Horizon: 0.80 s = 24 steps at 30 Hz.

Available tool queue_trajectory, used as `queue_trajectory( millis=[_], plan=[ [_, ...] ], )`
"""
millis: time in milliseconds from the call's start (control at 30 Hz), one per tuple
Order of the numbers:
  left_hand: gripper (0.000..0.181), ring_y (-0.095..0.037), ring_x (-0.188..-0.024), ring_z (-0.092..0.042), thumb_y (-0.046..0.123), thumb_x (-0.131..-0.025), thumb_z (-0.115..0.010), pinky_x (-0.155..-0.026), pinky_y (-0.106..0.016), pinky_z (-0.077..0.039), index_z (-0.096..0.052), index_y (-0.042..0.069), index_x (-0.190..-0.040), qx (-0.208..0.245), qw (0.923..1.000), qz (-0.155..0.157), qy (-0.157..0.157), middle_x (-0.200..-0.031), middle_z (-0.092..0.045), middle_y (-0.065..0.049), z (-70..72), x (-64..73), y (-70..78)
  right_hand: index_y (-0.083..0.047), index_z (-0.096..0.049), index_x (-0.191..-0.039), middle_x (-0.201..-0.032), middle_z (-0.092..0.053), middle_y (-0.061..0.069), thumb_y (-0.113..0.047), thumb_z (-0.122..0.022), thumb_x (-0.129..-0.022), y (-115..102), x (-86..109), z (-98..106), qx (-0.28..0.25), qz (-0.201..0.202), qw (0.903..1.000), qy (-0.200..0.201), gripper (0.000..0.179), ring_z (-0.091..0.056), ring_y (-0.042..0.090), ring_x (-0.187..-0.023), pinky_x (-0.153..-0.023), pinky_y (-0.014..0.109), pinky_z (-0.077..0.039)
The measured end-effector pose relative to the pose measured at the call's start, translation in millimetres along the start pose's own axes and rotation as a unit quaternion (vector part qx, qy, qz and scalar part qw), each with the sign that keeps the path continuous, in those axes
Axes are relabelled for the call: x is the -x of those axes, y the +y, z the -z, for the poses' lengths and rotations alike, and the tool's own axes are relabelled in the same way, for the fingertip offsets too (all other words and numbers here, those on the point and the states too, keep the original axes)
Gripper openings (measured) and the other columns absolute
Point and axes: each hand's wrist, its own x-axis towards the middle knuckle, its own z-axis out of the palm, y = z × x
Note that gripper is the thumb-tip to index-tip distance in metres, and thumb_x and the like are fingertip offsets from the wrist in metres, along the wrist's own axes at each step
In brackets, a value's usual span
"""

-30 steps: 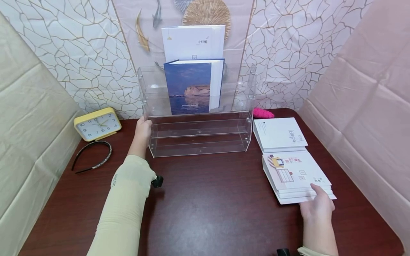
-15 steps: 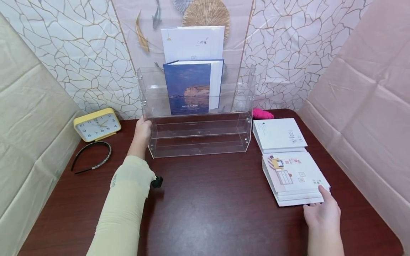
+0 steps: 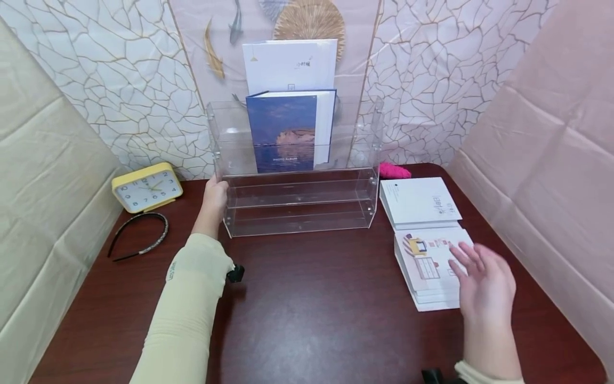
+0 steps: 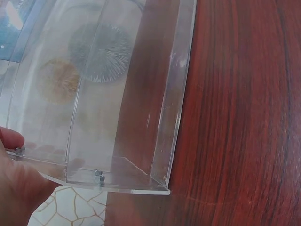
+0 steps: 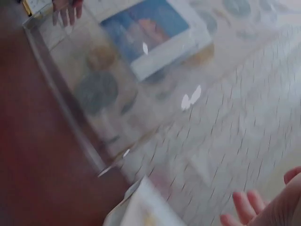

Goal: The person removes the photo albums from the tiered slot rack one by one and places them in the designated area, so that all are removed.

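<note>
My left hand [image 3: 214, 198] grips the left side panel of a clear acrylic rack [image 3: 299, 204]. In the left wrist view, the thumb [image 4: 11, 138] lies over the panel's edge near a screw. A blue photo album [image 3: 284, 130] stands upright in the rack, with a taller white book [image 3: 288, 66] behind it. My right hand [image 3: 486, 282] hovers over a stack of white albums [image 3: 422, 272], its fingers loosely spread and holding nothing. Part of that stack is hidden behind the hand. Blurred right fingers [image 5: 243, 207] also show in the right wrist view.
Another white album [image 3: 419, 200] lies behind the stack, with a pink fuzzy item [image 3: 394, 170] beyond it. To the left are a yellow clock [image 3: 146, 186] and a black headband [image 3: 163, 234]. Fabric hangs on both sides of the brown table [image 3: 307, 304].
My right hand has let go of the front edge of the album stack and lifted up over it. The left hand and the rack have stayed in place.
</note>
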Motion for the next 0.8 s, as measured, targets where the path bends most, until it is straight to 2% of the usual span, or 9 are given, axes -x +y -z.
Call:
queue_trajectory(
  millis=[67, 167, 233, 333, 433, 467, 567, 733, 800],
  plan=[
    [0.064, -0.015, -0.093, -0.041, -0.006, -0.084, -0.032, -0.073, -0.023, -0.033, -0.035, 0.012, -0.145, 0.006, 1.0000, -0.001, -0.001, -0.145, -0.037, -0.005, 0.1, 0.6, 1.0, 0.006, -0.054, -0.101, -0.090, -0.066, 0.023, -0.001, -0.055, -0.091, -1.2, -6.1, -23.5, -0.006, 0.034, 0.9955, -0.089, 0.012, -0.066, 0.035, -0.085, -0.074, 0.039, -0.051],
    [0.064, -0.018, -0.106, -0.038, -0.006, -0.084, -0.032, -0.078, -0.023, -0.031, -0.034, 0.010, -0.145, 0.001, 1.0000, 0.006, 0.004, -0.146, -0.035, -0.006, 0.2, 0.7, 0.8, 0.009, -0.056, -0.099, -0.089, -0.067, 0.023, -0.001, -0.056, -0.091, -1.7, -14.7, -67.6, 0.034, 0.087, 0.9759, -0.197, 0.013, -0.066, 0.033, -0.082, -0.074, 0.037, -0.051],
    [0.063, -0.018, -0.109, -0.037, -0.006, -0.084, -0.033, -0.080, -0.023, -0.031, -0.033, 0.009, -0.146, -0.005, 0.9999, 0.010, 0.005, -0.146, -0.035, -0.007, 0.3, 0.4, 0.5, 0.009, -0.054, -0.101, -0.091, -0.066, 0.022, -0.003, -0.056, -0.091, -0.8, -22.6, -96.2, 0.069, 0.108, 0.9597, -0.250, 0.016, -0.066, 0.031, -0.083, -0.077, 0.036, -0.051],
    [0.062, -0.027, -0.112, -0.038, -0.006, -0.084, -0.032, -0.087, -0.031, -0.034, -0.031, 0.004, -0.145, -0.001, 1.0000, 0.005, 0.001, -0.146, -0.034, -0.012, 0.2, -1.0, -0.2, 0.007, -0.053, -0.103, -0.094, -0.065, 0.020, -0.006, -0.058, -0.091, 7.8, -38.2, -134.8, 0.131, 0.134, 0.9362, -0.298, 0.018, -0.064, 0.029, -0.085, -0.079, 0.034, -0.050],
    [0.060, -0.030, -0.116, -0.035, -0.007, -0.084, -0.031, -0.096, -0.039, -0.031, -0.032, 0.000, -0.144, 0.009, 1.0000, 0.002, 0.001, -0.144, -0.035, -0.017, 0.3, -1.5, -0.8, 0.005, -0.053, -0.105, -0.095, -0.064, 0.017, -0.007, -0.059, -0.090, 25.9, -57.2, -167.0, 0.206, 0.161, 0.9129, -0.314, 0.020, -0.063, 0.027, -0.089, -0.080, 0.031, -0.050],
    [0.061, -0.034, -0.110, -0.039, -0.007, -0.084, -0.031, -0.093, -0.040, -0.034, -0.032, 0.000, -0.144, 0.007, 1.0000, 0.002, 0.004, -0.143, -0.037, -0.017, 0.5, -1.8, -1.1, 0.004, -0.053, -0.107, -0.096, -0.064, 0.015, -0.008, -0.060, -0.090, 32.9, -63.5, -176.5, 0.232, 0.168, 0.9051, -0.314, 0.022, -0.063, 0.026, -0.090, -0.079, 0.030, -0.050],
    [0.061, -0.027, -0.100, -0.041, -0.005, -0.084, -0.031, -0.086, -0.035, -0.036, -0.033, 0.003, -0.144, -0.005, 1.0000, 0.003, 0.006, -0.143, -0.038, -0.015, 0.9, -2.2, -1.3, 0.004, -0.051, -0.111, -0.098, -0.062, 0.012, -0.009, -0.063, -0.088, 53.4, -81.0, -200.1, 0.296, 0.176, 0.8848, -0.314, 0.028, -0.060, 0.028, -0.096, -0.081, 0.028, -0.048],
    [0.060, -0.027, -0.102, -0.040, -0.005, -0.084, -0.032, -0.084, -0.031, -0.035, -0.033, 0.001, -0.144, -0.015, 0.9999, -0.005, 0.003, -0.144, -0.037, -0.016, 0.0, -2.7, -1.7, 0.002, -0.049, -0.117, -0.106, -0.060, 0.011, -0.021, -0.067, -0.086, 80.2, -102.1, -225.9, 0.395, 0.184, 0.8506, -0.294, 0.042, -0.057, 0.027, -0.103, -0.087, 0.031, -0.045],
    [0.059, -0.026, -0.109, -0.039, -0.004, -0.084, -0.032, -0.088, -0.030, -0.033, -0.034, 0.000, -0.143, -0.011, 0.9999, -0.006, 0.003, -0.143, -0.037, -0.016, -0.4, -2.9, -1.7, 0.001, -0.049, -0.117, -0.108, -0.060, 0.013, -0.024, -0.068, -0.085, 89.0, -107.8, -232.1, 0.423, 0.193, 0.8378, -0.286, 0.045, -0.057, 0.024, -0.102, -0.089, 0.031, -0.044]
  ],
)
